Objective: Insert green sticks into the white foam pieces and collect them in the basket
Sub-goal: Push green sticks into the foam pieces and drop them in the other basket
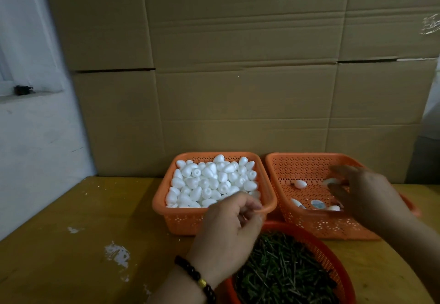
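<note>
An orange basket (164, 199) at centre is full of white egg-shaped foam pieces (209, 180). To its right, a second orange basket (281, 184) holds a few foam pieces (300, 184) on its floor. A round red basket (333, 261) in front is filled with green sticks (283, 270). My left hand (228, 234), with a dark bead bracelet on the wrist, hovers at the front rim of the full basket with its fingers curled inward; its palm is hidden. My right hand (364, 192), blurred, is over the right basket with a white foam piece (331, 181) at its fingertips.
The baskets stand on a yellow wooden table (83, 244) with white scuffs. Flattened cardboard sheets (238, 89) stand upright behind the baskets. A white wall (31, 137) runs along the left.
</note>
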The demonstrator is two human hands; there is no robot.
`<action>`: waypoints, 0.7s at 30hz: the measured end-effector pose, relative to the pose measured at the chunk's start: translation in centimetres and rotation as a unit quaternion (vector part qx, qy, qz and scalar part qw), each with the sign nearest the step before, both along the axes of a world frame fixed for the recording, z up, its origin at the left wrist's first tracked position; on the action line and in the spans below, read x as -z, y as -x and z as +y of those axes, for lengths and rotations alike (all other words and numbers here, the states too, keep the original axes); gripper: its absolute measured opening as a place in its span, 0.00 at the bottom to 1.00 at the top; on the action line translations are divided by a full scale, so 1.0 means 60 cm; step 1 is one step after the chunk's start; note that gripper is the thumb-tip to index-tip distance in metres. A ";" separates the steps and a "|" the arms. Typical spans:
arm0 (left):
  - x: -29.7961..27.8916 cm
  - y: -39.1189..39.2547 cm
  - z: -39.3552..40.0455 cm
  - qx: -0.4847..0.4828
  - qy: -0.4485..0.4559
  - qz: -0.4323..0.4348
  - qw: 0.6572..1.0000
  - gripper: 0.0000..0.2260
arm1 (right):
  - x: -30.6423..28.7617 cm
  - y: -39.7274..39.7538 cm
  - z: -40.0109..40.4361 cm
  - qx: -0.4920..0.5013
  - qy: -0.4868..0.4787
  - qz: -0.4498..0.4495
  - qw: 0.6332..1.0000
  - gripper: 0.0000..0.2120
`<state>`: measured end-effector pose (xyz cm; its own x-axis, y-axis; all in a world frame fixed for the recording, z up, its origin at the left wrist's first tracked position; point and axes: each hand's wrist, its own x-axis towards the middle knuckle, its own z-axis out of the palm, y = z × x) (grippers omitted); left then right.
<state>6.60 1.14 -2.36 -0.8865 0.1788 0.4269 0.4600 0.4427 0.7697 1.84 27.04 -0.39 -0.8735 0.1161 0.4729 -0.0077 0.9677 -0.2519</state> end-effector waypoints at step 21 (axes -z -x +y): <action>-0.018 0.208 -0.063 -0.135 0.457 -0.044 0.878 0.15 | 0.021 -0.166 -0.136 -0.234 -0.163 -0.206 0.936 0.12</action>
<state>-5.90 -2.63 -1.29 -0.9714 0.1893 0.1431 0.1998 0.9778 0.0629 11.81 18.86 -1.67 -0.9089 -0.4162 0.0275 -0.4167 0.9088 -0.0182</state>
